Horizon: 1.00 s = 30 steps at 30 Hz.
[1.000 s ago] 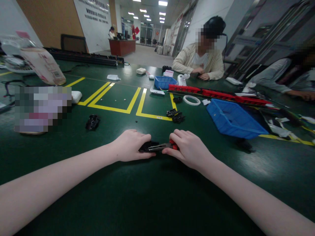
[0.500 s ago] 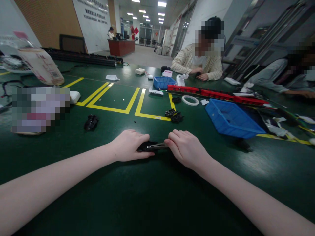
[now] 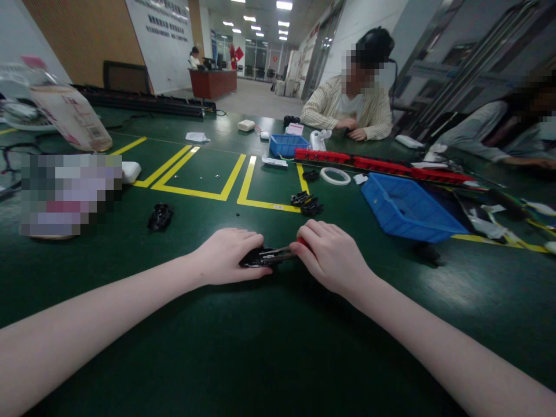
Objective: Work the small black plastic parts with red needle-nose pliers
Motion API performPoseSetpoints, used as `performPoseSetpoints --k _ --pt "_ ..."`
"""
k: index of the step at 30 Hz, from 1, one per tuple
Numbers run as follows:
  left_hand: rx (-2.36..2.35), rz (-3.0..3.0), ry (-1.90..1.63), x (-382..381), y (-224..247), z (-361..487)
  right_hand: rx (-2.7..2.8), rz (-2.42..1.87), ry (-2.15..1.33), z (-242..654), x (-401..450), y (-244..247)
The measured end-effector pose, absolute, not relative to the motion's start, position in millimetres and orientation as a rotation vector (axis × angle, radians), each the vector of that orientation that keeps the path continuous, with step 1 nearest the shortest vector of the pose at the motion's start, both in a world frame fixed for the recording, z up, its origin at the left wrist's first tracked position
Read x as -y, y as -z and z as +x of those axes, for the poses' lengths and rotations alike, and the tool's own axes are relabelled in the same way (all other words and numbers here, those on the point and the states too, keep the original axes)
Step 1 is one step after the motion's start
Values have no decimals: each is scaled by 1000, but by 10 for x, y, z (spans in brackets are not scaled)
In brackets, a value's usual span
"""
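My left hand [image 3: 230,256] is closed around a small black part [image 3: 255,258] on the green table [image 3: 260,347]. A metal tool [image 3: 280,253], which looks like tweezers, reaches from my right hand [image 3: 330,252] to that part, its tips over the part's right side. The fingers of my right hand are wrapped round the tool's other end, where a bit of red shows. More black parts [image 3: 306,202] lie beyond my hands, and another black part [image 3: 160,216] lies to the left. How the tool tips meet the part is too small to tell.
A blue bin [image 3: 408,211] stands at the right, with a smaller blue bin [image 3: 287,145] farther back. Between them are a tape roll [image 3: 335,176] and a long red strip [image 3: 382,165]. A bottle [image 3: 72,116] is at the left. Across the table sits a person [image 3: 351,110].
My right hand has moved slightly up and away from me, and the tool is tilted more, its right end higher. The black part in my left hand has turned or shifted a little.
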<state>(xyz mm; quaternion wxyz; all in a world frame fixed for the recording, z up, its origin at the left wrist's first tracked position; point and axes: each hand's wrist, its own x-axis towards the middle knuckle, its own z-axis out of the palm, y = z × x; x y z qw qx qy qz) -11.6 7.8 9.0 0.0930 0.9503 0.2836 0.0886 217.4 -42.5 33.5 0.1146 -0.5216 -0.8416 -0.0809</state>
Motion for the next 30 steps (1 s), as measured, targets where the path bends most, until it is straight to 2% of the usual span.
performPoseSetpoints --k 14,21,26,30 --pt "-811 2715 -355 -63 -65 -133 2383 -1773 339 2494 393 -153" --pt "-644 2682 -290 -51 -69 -220 2331 -1596 328 2797 513 -112" --pt "-601 2628 -271 -32 -102 -308 2315 -1674 -3 3203 673 36" --pt "-582 2596 -290 -83 -77 -318 2200 -1687 -99 3257 681 86"
